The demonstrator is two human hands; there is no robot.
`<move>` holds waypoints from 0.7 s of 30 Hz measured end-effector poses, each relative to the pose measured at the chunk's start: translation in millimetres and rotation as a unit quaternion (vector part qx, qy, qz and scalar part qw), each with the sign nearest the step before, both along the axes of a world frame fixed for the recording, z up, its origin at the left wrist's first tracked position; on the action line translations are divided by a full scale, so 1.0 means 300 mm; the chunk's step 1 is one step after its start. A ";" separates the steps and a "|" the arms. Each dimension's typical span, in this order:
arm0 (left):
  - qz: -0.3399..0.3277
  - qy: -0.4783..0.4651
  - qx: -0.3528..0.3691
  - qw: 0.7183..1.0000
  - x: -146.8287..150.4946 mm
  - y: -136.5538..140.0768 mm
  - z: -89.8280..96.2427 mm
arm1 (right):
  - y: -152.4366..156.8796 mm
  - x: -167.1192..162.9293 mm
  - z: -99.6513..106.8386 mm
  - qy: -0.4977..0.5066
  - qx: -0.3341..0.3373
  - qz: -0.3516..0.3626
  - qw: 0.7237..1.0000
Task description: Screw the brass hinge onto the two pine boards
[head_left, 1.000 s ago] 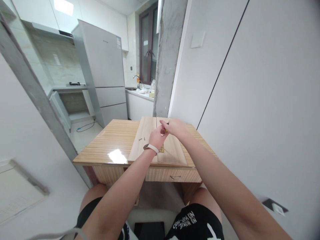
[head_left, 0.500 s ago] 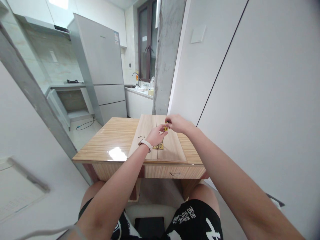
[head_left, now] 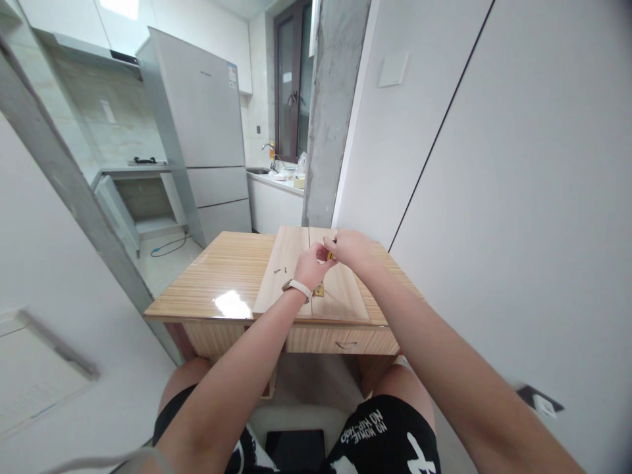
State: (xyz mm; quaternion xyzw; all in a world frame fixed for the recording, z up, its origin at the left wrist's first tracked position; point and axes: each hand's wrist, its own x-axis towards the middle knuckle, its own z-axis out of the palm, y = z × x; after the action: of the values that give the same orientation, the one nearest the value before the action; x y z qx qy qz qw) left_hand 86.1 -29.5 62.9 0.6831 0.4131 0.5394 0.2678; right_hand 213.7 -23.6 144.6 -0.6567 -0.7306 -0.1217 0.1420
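My left hand (head_left: 312,264) and my right hand (head_left: 349,247) meet over the wooden boards. Both are closed around a small yellow-and-black screwdriver (head_left: 330,255), the right at its upper end, the left lower down; fingers cover most of it. Below them a brass-coloured hinge (head_left: 319,289) lies flat by the seam between two pale boards (head_left: 340,299). My left hand and wrist hide part of the hinge. To the left, a few small screws (head_left: 277,270) rest on the left board. A watch with a white strap (head_left: 298,288) is on my left wrist.
The boards lie on a glossy striped wooden desk (head_left: 212,270) with a drawer (head_left: 320,339) at its front. A white wall panel (head_left: 469,197) stands close on the right. Beyond the desk are a fridge (head_left: 202,118) and a sink counter (head_left: 274,191).
My left hand has shifted slightly right and up, closer to the right hand, and now covers more of the hinge. The screwdriver is more hidden by the fingers. My right hand has moved slightly.
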 end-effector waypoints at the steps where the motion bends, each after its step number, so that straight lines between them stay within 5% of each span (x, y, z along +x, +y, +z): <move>1: -0.002 -0.003 0.004 1.000 0.002 0.001 -0.002 | -0.005 -0.004 0.002 0.004 0.002 -0.002 1.000; 6: -0.038 0.010 0.002 0.999 -0.007 0.016 -0.010 | -0.029 0.010 0.046 0.032 -0.007 0.025 0.999; 12: -0.069 0.047 -0.002 0.996 -0.031 0.035 -0.022 | -0.011 0.068 0.075 0.061 -0.042 0.218 0.973; 17: -0.141 0.038 -0.032 0.989 -0.035 0.055 -0.030 | 0.002 0.078 0.067 0.014 -0.044 0.219 0.975; 21: -0.135 0.049 -0.034 0.989 -0.045 0.043 -0.019 | -0.020 0.059 0.080 -0.034 -0.033 0.199 0.979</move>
State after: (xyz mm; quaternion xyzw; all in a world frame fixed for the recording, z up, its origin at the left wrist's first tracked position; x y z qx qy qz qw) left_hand 72.8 -16.5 57.2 0.7489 0.3477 0.4499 0.3403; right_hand 231.3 -29.7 168.5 -0.4980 -0.8547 -0.0889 0.1166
